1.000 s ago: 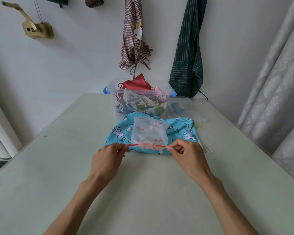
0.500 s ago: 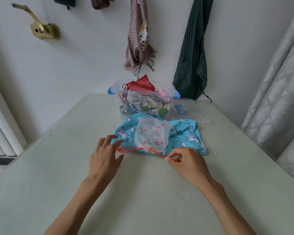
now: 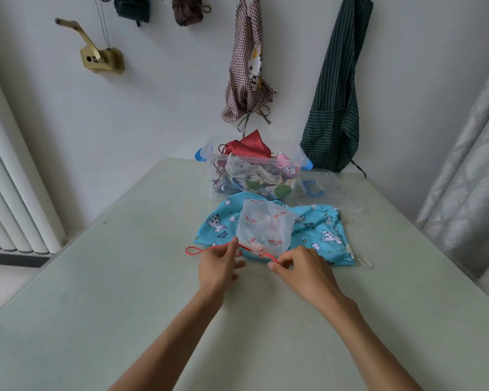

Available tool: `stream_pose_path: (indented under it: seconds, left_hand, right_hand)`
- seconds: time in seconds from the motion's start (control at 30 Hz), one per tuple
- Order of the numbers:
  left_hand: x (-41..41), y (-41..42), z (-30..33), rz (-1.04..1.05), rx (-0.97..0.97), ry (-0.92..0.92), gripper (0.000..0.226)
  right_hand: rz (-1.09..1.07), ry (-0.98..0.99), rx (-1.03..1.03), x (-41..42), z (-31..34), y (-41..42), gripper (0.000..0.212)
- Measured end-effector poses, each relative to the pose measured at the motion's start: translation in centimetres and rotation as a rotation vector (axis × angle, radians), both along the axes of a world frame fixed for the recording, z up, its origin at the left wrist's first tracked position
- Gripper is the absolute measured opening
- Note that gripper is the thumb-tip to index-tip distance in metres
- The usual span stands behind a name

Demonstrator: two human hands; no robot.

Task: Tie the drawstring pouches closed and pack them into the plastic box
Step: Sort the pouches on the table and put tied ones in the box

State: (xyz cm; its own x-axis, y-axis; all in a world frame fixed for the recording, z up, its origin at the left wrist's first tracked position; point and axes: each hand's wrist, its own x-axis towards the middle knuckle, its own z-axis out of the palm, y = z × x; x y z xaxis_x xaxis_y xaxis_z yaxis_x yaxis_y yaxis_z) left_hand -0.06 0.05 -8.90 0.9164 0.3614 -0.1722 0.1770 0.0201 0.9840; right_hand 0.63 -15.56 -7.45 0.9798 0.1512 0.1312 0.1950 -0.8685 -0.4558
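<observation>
Left hand (image 3: 216,268) now pinches red drawstring (image 3: 206,249); knot unclear.

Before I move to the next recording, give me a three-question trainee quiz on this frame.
1. True or false: the sheer pouch lies on top of the blue pouch.
2. What does the right hand pinch? A) the red cord B) the box lid C) the green apron
3. Fill in: the plastic box already holds several ____.

Key: 1 true; 2 A; 3 pouches.
</observation>
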Motion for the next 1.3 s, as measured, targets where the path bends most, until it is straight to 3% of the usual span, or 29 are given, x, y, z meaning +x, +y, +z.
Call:
stream_pose_path:
  seconds: [0.1, 0.2, 0.33, 0.5, 0.7, 0.8, 0.9, 1.03, 1.2, 1.3]
  left_hand:
    - [0.6, 0.4, 0.5, 0.135, -0.262, -0.049, 0.023]
    - [1.5, 0.6, 1.4, 0.117, -0.355, -0.032, 0.027]
    - [3.7, 0.9, 2.4, 0.127, -0.283, -0.081, 0.024]
    - [7.0, 2.2, 5.2, 0.238, -0.224, -0.337, 0.019]
    - [9.0, 2.7, 7.2, 0.239, -0.609, -0.368, 0.011]
    - [9.4, 2.9, 7.3, 0.143, -0.572, -0.401, 0.02]
    - [9.9, 4.1, 8.2, -0.083, -0.443, -0.395, 0.019]
    - [9.7, 5.8, 9.0, -0.371, -0.248, -0.315, 0.024]
    - [9.4, 4.9, 8.7, -0.415, -0.418, -0.316, 0.028]
    - [9.4, 3.8, 8.0, -0.448, -0.332, -0.276, 0.023]
  right_hand:
    - [0.077, 0.051, 0.09, 0.3, 0.8, -0.3, 0.025]
    - [0.16, 0.138, 0.181, 0.8, 1.9, -0.3, 0.025]
    - [0.218, 0.179, 0.197, 2.3, 4.4, -0.1, 0.022]
    - [0.188, -0.015, 0.345, 5.3, 6.6, 0.7, 0.03]
    - [0.163, -0.004, 0.292, 7.2, 7.0, 1.8, 0.036]
    - [0.18, 0.031, 0.292, 7.5, 6.9, 2.2, 0.037]
    - [0.188, 0.062, 0.26, 7.7, 7.3, 1.9, 0.035]
    - [0.187, 0.256, 0.194, 7.5, 7.0, 1.4, 0.031]
    - [0.157, 0.385, 0.235, 7.7, 5.7, 2.4, 0.034]
    - [0.205, 0.525, 0.222, 7.6, 5.5, 2.7, 0.032]
